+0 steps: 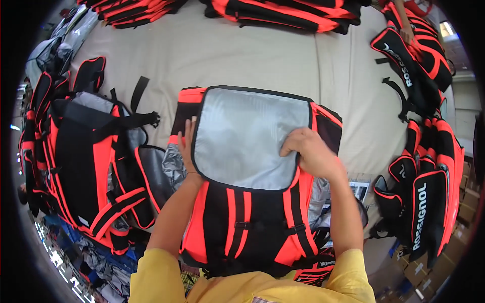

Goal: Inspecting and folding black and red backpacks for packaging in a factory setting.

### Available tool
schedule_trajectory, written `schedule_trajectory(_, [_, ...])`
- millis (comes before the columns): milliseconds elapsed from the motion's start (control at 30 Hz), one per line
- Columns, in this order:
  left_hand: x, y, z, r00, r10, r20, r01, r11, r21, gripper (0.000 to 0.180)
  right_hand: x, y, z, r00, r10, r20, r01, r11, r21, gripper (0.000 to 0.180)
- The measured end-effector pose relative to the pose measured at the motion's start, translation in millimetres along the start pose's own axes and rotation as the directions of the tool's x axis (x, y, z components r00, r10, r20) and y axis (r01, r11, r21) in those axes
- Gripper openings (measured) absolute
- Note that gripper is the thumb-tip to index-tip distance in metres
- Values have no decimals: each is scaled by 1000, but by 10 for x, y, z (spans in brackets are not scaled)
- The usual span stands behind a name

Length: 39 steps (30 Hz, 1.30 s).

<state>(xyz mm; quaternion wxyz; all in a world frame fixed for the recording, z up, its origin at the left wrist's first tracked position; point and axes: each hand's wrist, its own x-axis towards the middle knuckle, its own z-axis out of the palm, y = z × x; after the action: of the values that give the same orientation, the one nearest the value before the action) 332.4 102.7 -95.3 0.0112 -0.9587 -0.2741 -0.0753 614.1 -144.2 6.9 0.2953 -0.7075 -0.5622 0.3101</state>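
A black and neon-orange backpack [257, 222] lies flat on the beige table in front of me. Its flap [247, 136] is folded open and shows a silver-grey lining with black edging. My left hand [188, 146] lies flat against the flap's left edge, partly tucked under it. My right hand [310, 151] pinches the flap's lower right corner, fingers curled over the edging. Both forearms come up from the lower edge, in yellow sleeves.
A pile of like backpacks [86, 151] stands at my left. More bags [424, 202] hang at the right edge and lie stacked [283, 12] along the far side. Another person's hand [406, 33] rests on bags at top right. Beige table [202, 55] lies beyond.
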Motion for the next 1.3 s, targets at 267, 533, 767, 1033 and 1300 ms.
schedule_trajectory(267, [173, 323, -92, 997, -82, 6, 83, 985, -152, 70, 665, -53, -730, 299, 171, -939, -261, 961, 92, 27])
schedule_trajectory(533, [138, 203, -116, 995, -99, -23, 94, 983, -157, 68, -814, -1001, 750, 770, 284, -571, -475, 853, -216, 43])
schedule_trajectory(767, [73, 139, -266, 973, -139, -186, 64, 930, -363, 59, -1758, -1964, 1281, 655, 567, -500, -692, 715, -97, 73])
schedule_trajectory(1033, [-1739, 980, -1993, 725, 272, 633, 16, 912, -410, 122, -1664, -2421, 1168, 634, 527, -566, -679, 730, -80, 81])
schedule_trajectory(1300, [-1149, 845, -2195, 958, 173, 228, -72, 916, -394, 97, -1243, -2491, 859, 563, 515, -646, -574, 807, 144, 72])
